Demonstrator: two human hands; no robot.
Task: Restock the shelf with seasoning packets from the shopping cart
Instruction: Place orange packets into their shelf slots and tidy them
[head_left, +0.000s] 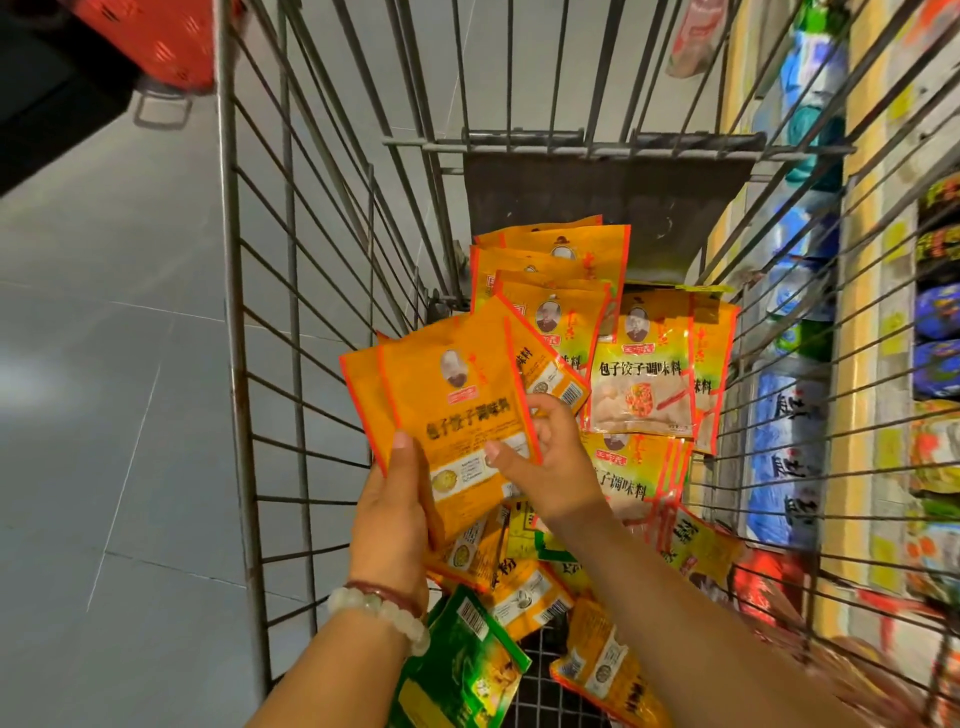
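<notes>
I look down into a wire shopping cart (270, 364) full of orange seasoning packets (641, 369). My left hand (389, 514), with bead bracelets at the wrist, grips a small stack of orange packets (452, 410) from below, thumb on the front. My right hand (545, 462) pinches the right edge of the same stack, thumb on the front and fingers curled behind. More orange packets stand at the cart's far end (561, 260). The shelf (862, 291) runs along the right side of the cart.
A green packet (462, 660) and yellow packets (602, 670) lie at the cart's near end. The shelf holds blue bags (789, 452) and dark packets (935, 312). Grey tiled floor (114, 415) lies left of the cart. A red basket (150, 36) sits at top left.
</notes>
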